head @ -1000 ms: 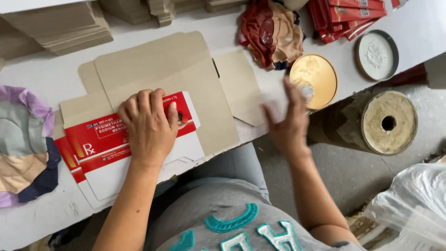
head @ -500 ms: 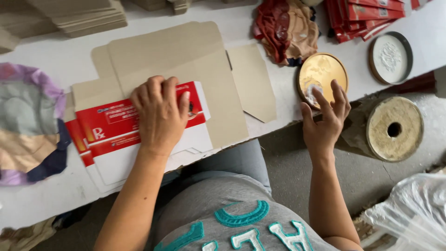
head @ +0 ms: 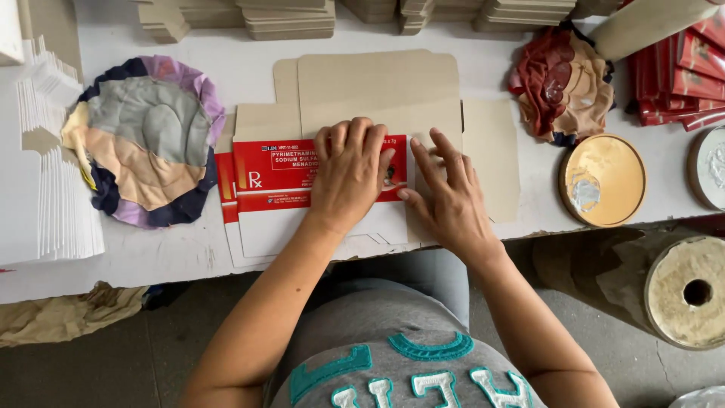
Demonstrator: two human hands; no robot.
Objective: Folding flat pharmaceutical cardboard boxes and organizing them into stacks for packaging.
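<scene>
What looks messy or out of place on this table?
Little stands out. The flat red and white carton lies squarely under both hands. The patchwork cloth pad looks ragged at its edges, and the shallow yellow dish holds a whitish smear.

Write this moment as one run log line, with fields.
left hand: flat on red-and-white carton | right hand: on brown cardboard blank | yellow dish: untouched

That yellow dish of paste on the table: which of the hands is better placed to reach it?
Probably the right hand: it lies on the flat carton on the side nearer the yellow dish, while the left hand presses the red and white panel farther away.
</scene>
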